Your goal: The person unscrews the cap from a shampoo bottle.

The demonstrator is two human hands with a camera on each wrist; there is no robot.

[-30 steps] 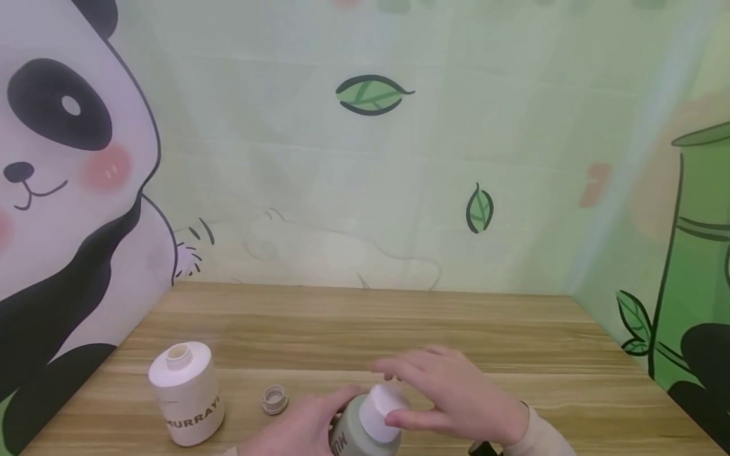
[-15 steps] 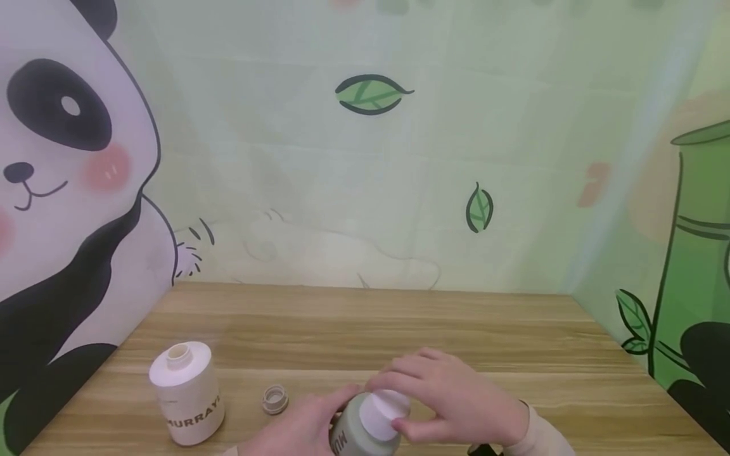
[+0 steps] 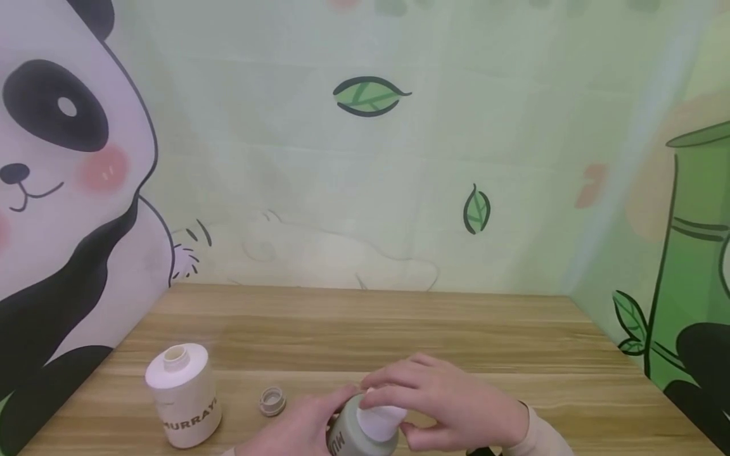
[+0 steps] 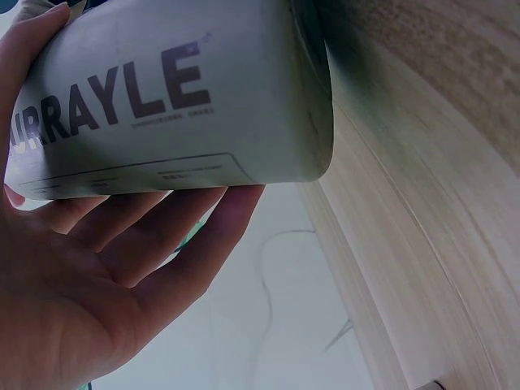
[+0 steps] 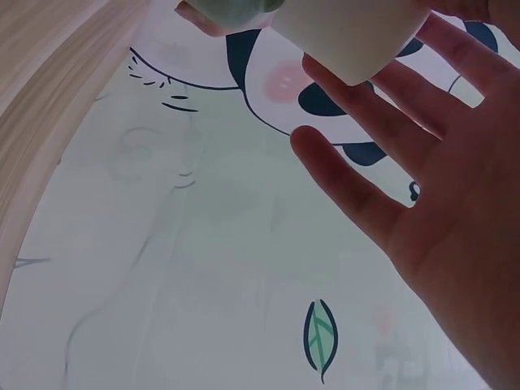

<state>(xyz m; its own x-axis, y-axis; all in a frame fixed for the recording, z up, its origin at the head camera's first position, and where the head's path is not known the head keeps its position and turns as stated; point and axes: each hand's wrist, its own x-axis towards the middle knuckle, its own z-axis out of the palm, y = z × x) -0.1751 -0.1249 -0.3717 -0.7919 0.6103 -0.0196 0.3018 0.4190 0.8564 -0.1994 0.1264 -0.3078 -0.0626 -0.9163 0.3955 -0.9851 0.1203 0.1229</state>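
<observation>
My left hand (image 3: 302, 421) grips a grey-green bottle (image 3: 349, 425) at the table's near edge. In the left wrist view, the fingers curve along the side of this bottle (image 4: 162, 81), which bears dark lettering ending "URRAYLE". A white cap (image 3: 378, 423) tops the bottle, tilted slightly toward the right. Fingers and thumb of my right hand (image 3: 450, 405) close around that cap. The right wrist view has the white cap (image 5: 349, 36) between the thumb side and the fingers, with the little finger stretched away from it. The bottle's lower end lies outside the head view.
A white bottle (image 3: 182, 399) with an uncovered neck stands upright at the left, lettered "MURRAY". Between it and my left hand lies a small grey-beige screw cap (image 3: 272, 401), hollow side up. The wooden table (image 3: 365, 323) meets a printed panda backdrop (image 3: 285, 158) behind.
My right hand's fingers have come down from above the white cap and now wrap it, with the thumb on its right side. My left hand keeps its grip on the bottle.
</observation>
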